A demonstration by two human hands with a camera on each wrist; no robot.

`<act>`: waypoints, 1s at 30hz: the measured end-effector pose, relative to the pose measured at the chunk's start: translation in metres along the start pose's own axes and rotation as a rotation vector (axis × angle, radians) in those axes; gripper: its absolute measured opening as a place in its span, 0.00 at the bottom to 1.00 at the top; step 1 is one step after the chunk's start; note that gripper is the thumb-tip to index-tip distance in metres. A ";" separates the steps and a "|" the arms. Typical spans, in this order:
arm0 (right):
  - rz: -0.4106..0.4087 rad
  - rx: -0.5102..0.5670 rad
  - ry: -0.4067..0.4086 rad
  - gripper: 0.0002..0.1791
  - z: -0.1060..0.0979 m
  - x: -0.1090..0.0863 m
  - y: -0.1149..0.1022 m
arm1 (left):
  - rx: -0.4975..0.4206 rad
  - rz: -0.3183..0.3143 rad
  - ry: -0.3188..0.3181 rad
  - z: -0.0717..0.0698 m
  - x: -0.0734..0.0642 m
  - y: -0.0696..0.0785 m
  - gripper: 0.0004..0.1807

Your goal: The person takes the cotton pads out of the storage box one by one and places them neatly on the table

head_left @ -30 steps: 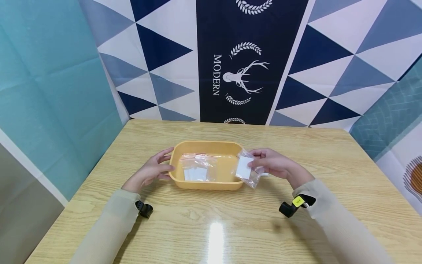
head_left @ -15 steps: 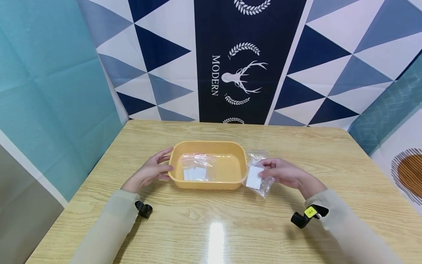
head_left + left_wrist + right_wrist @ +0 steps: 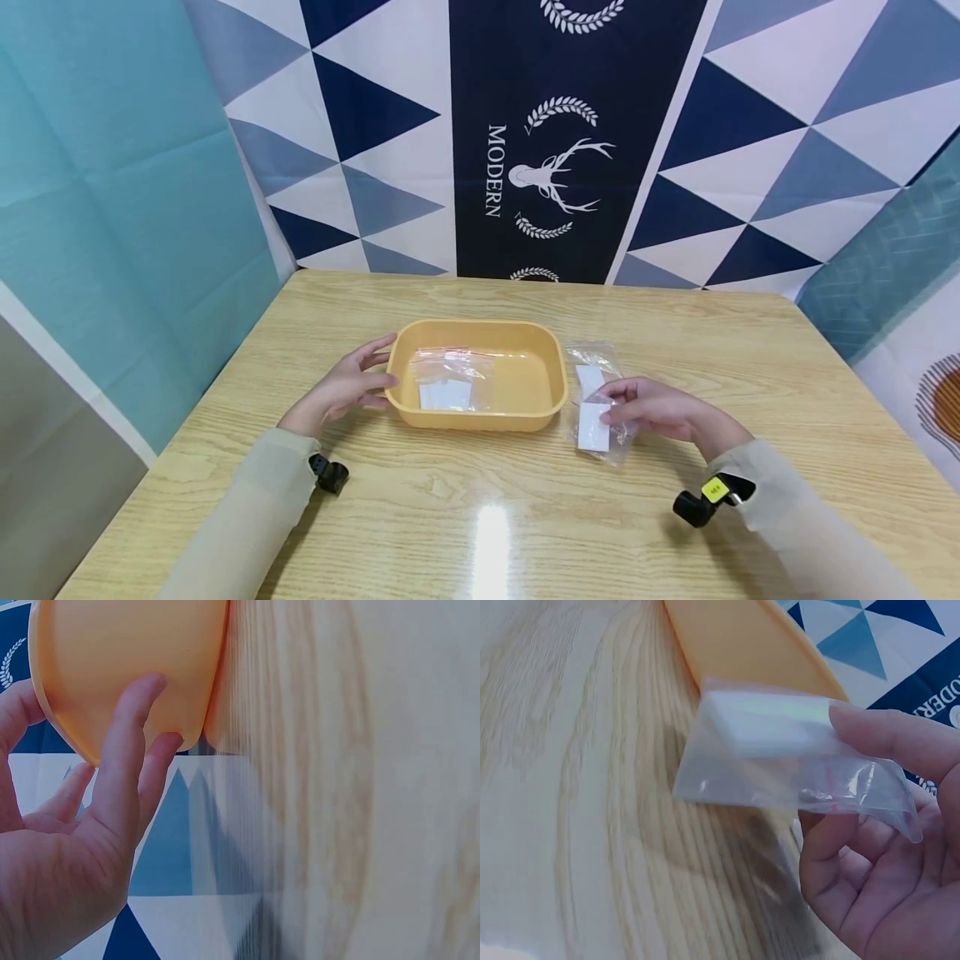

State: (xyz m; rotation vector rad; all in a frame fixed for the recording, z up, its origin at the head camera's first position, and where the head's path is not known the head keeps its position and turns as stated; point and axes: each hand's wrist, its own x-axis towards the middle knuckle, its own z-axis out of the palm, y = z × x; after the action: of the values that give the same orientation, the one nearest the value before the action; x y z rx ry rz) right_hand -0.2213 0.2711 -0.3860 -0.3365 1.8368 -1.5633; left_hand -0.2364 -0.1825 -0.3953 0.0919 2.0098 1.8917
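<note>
My left hand [image 3: 341, 389] rests at the left end of a yellow plastic tray [image 3: 480, 422], its spread fingers [image 3: 124, 742] against the outer wall. To the right of the tray, my right hand [image 3: 660, 408] pinches a clear zip bag [image 3: 742, 780] between thumb and fingers. A flat white piece [image 3: 594, 427] shows inside that bag. Just behind it, another clear bag with a white piece [image 3: 588, 379] lies on the table, partly covered by the held one. Inside the tray, at its left, are clear zip bags [image 3: 480, 383] with red seal lines and white pieces [image 3: 446, 395].
The wood-grain table [image 3: 480, 492] carries the tray near its middle. A patterned cloth [image 3: 540, 150] hangs behind the far edge, and a teal cloth [image 3: 135, 167] hangs on the left. A small camera [image 3: 697, 507] sits on the right wrist.
My right hand has carried its bag from over the tray's right rim rightward and toward me. The bag lying on the table now shows more. My left hand stays at the tray.
</note>
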 end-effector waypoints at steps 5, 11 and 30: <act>0.038 -0.093 0.018 0.13 -0.003 -0.001 0.005 | 0.004 0.006 -0.004 0.000 -0.001 -0.001 0.44; 0.039 -0.306 0.132 0.24 -0.003 -0.001 0.005 | 0.002 0.010 -0.003 0.000 0.000 -0.003 0.44; -0.113 -0.337 0.277 0.23 0.002 -0.011 0.001 | 0.013 0.021 -0.002 0.000 0.000 -0.005 0.44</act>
State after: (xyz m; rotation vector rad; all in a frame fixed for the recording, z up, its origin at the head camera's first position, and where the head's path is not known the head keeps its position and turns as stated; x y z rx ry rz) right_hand -0.2113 0.2765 -0.3833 -0.3981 2.3415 -1.4268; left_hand -0.2357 -0.1830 -0.3998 0.1184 2.0273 1.8912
